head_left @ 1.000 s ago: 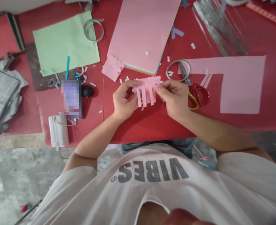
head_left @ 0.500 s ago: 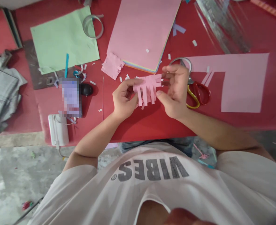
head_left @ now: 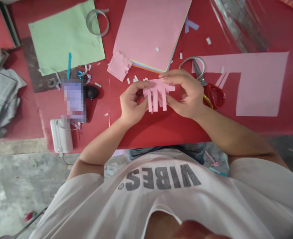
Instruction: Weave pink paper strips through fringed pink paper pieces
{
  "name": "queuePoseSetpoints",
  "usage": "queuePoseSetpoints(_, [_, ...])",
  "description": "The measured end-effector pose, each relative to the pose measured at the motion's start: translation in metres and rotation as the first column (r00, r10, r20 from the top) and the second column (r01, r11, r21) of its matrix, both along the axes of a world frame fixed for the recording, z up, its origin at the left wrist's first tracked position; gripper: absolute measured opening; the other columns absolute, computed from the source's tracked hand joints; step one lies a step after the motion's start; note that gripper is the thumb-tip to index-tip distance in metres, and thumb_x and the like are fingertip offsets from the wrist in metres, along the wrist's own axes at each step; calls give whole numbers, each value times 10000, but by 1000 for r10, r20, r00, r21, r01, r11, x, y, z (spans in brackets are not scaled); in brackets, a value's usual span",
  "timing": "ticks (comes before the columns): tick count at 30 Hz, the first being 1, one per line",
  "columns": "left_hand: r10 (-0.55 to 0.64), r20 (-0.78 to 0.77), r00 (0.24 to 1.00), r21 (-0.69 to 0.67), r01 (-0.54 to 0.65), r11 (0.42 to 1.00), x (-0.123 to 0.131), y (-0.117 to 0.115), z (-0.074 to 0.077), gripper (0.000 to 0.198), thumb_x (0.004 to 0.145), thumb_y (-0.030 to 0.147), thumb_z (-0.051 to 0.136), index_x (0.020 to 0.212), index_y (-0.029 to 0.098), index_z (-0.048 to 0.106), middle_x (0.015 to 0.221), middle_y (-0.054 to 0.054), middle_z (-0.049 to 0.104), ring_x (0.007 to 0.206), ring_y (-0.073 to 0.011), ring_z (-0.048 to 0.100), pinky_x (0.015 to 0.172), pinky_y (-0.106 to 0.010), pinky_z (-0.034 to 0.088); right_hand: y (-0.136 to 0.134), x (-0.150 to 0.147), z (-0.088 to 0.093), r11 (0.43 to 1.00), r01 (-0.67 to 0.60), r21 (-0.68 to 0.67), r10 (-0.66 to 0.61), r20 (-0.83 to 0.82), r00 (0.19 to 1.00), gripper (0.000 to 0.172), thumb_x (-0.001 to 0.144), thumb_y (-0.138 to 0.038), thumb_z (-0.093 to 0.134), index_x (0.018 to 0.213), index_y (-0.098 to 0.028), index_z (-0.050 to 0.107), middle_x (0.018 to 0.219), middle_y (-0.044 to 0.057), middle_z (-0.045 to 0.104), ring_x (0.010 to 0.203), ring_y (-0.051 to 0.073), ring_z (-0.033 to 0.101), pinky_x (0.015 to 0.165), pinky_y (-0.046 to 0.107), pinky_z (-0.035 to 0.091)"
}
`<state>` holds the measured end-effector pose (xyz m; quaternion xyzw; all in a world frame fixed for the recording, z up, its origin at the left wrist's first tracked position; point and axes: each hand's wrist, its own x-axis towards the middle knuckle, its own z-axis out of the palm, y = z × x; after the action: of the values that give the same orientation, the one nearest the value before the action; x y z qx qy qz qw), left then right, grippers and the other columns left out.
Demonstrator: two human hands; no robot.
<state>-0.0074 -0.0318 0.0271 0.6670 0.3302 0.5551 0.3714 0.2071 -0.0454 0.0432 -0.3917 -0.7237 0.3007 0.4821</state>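
The front edge of the red worktop [head_left: 146, 137] is running across the view on the body side of both hands, and a band of red surface is separating the hands from that edge. At the left, a white rectangular block with a cable [head_left: 60, 137] is sitting at the edge. A black rounded object [head_left: 91, 92] is lying apart from the left hand. Beyond the hands, a paper stack [head_left: 151, 31] is limiting the room, and a small notched pink square [head_left: 119, 65] is overlapping its near left corner. On the right, scissors [head_left: 217, 96] are lying just beside the right hand, their blades crossing a grey ring [head_left: 203, 66]. Farther right, an L-shaped pink sheet [head_left: 261, 89] is lying flat.

The left hand [head_left: 133, 104] is pinching the left end of a fringed pink paper piece [head_left: 155, 94] between thumb and fingers. This piece is occupying the space between the hands, several strips pointing toward the body. The right hand [head_left: 190, 94] is curving around the right end, partly spread, its fingertips overlapping the far edge and its thumb standing beside the strips; whether it is gripping cannot be told.
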Motion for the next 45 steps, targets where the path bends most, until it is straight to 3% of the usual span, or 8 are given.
queuePoseSetpoints(6, [-4, -28, 1000, -6, 3, 1000, 1, -1, 0, 251, 975, 486, 742, 1151, 307, 753, 1021, -18, 763, 913, -194, 777, 730, -357, 686, 2, -1, 2, 999, -9, 32, 10, -45, 999, 223, 972, -371, 759, 1194, -373, 734, 1304, 13, 738, 1197, 264, 715, 1069, 484, 605])
queuePoseSetpoints(11, [-8, -54, 999, -3, 8, 1000, 0, -2, 2, 241, 979, 490, 735, 1138, 310, 759, 1009, -18, 761, 921, -197, 774, 740, -365, 684, 4, -1, 1, 995, -11, 104, 17, -63, 998, 303, 930, -291, 772, 1228, -330, 735, 1228, 26, 772, 1144, 270, 742, 1019, 491, 626])
queuePoseSetpoints(15, [-18, -48, 999, -26, 17, 1000, -1, -3, 4, 239, 980, 484, 741, 1153, 320, 753, 1034, -16, 758, 944, -201, 774, 770, -379, 686, 2, 3, 1, 999, -23, 26, 24, -46, 999, 398, 884, -264, 822, 1268, -326, 739, 1243, 33, 776, 1137, 289, 752, 1011, 472, 629])
queuePoseSetpoints(22, [-51, -41, 998, -25, 50, 998, -1, -3, 3, 240, 995, 496, 721, 1172, 336, 744, 1049, -9, 751, 967, -203, 776, 776, -382, 678, -1, 8, -3, 989, 69, -129, -62, 55, 997, 364, 818, -335, 889, 1170, -327, 800, 1140, 14, 800, 1028, 282, 768, 986, 468, 630])
queuePoseSetpoints(31, [-76, -33, 997, -19, 75, 997, -2, -2, 2, 233, 990, 480, 734, 1184, 351, 736, 1048, -4, 749, 936, -189, 770, 750, -360, 670, 2, 8, -7, 999, -11, -34, 11, 12, 1000, 258, 893, -454, 834, 1124, -349, 787, 1117, 21, 794, 1029, 276, 757, 975, 498, 626])
queuePoseSetpoints(35, [-84, -42, 996, -2, 84, 996, -2, -2, 1, 240, 997, 486, 722, 1193, 347, 725, 1062, 2, 750, 947, -186, 771, 787, -377, 681, 1, 8, -5, 995, -4, -96, 6, 23, 1000, 279, 877, -519, 844, 1085, -344, 786, 1119, 28, 786, 1047, 288, 745, 985, 517, 618])
queuePoseSetpoints(40, [-63, -58, 996, 1, 63, 998, -2, -3, 2, 252, 1016, 519, 680, 1192, 345, 725, 1089, -1, 758, 975, -192, 775, 789, -384, 688, 0, 7, -5, 994, 8, -105, -12, -39, 999, 243, 893, -476, 838, 1100, -354, 801, 1107, 24, 789, 1046, 281, 748, 999, 505, 615])
queuePoseSetpoints(45, [-64, -38, 997, -43, 62, 997, -2, -4, 0, 287, 995, 560, 701, 1184, 346, 732, 1067, -4, 752, 973, -203, 781, 830, -412, 692, -1, 6, -5, 970, 67, -234, -78, -40, 996, 251, 882, -521, 846, 1045, -332, 818, 1123, 36, 789, 1106, 308, 747, 1029, 531, 611])
